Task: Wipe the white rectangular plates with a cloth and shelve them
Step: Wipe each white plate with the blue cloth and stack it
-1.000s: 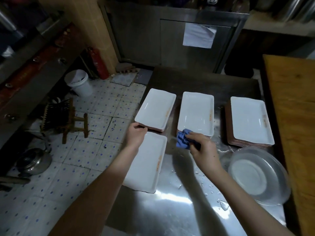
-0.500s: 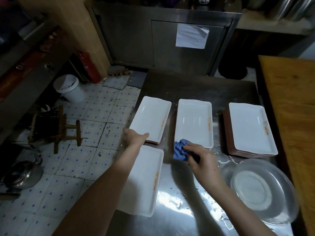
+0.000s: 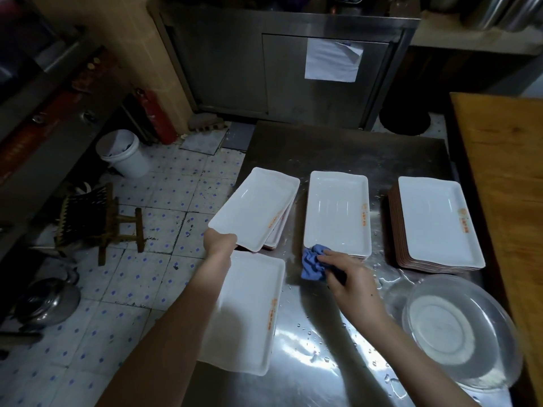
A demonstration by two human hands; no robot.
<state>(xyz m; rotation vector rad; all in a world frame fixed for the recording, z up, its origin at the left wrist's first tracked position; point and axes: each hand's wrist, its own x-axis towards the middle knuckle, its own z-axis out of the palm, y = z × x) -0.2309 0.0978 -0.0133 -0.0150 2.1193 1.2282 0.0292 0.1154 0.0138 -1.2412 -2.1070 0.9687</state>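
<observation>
Our left hand [image 3: 219, 240] grips the near corner of a white rectangular plate [image 3: 255, 207], tilted up off the left stack [image 3: 279, 237] at the wet steel desk's [image 3: 308, 362] edge. Our right hand [image 3: 349, 277] curls round a bunched blue cloth [image 3: 313, 264], touching the middle stack's [image 3: 336, 212] near rim. A single plate [image 3: 249, 312] lies under our left forearm; the tallest stack [image 3: 437, 221] sits right, beside a round basin [image 3: 458, 330].

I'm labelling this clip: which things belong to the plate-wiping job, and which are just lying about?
Job: tilted plate in left hand; blue cloth in right hand; middle plate stack; right plate stack; near plate.
Lying about: white bucket; wooden stool; kettle; fire extinguisher.
</observation>
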